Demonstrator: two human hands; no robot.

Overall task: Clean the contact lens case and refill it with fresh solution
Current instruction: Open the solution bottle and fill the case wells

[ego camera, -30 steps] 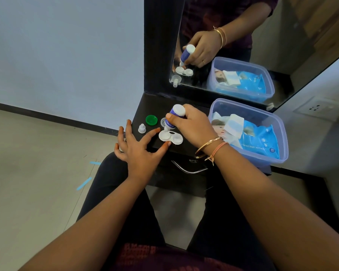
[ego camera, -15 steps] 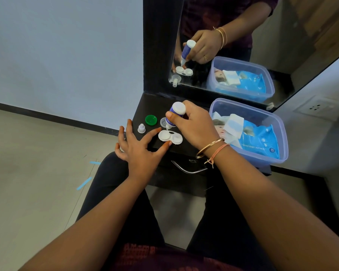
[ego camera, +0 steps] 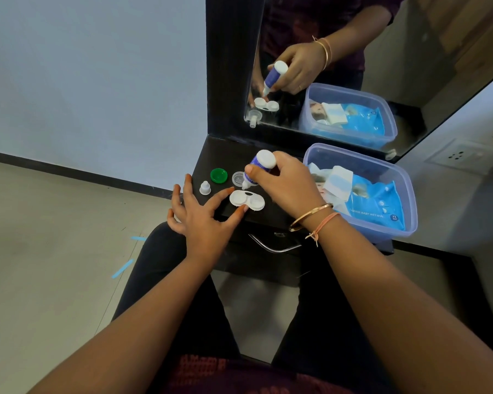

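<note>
A white two-well contact lens case (ego camera: 246,199) lies open on the dark vanity shelf (ego camera: 225,149). My right hand (ego camera: 289,186) grips a small blue and white solution bottle (ego camera: 259,169), turned upside down with its nozzle just above the case's left well. My left hand (ego camera: 202,217) rests with spread fingers; its index finger and thumb touch the case's left and front edges. A green lens cap (ego camera: 218,175), a clear lens cap (ego camera: 237,178) and the bottle's small white cap (ego camera: 205,187) lie behind the case.
A clear plastic box (ego camera: 404,194) with a blue wet-wipes pack and tissues stands at the right of the shelf. A mirror (ego camera: 353,66) rises behind and reflects the scene. A metal drawer handle (ego camera: 273,247) sits below the shelf edge, above my knees.
The right hand has shifted the upside-down bottle slightly, keeping its nozzle over the case. The left hand has stayed at the case.
</note>
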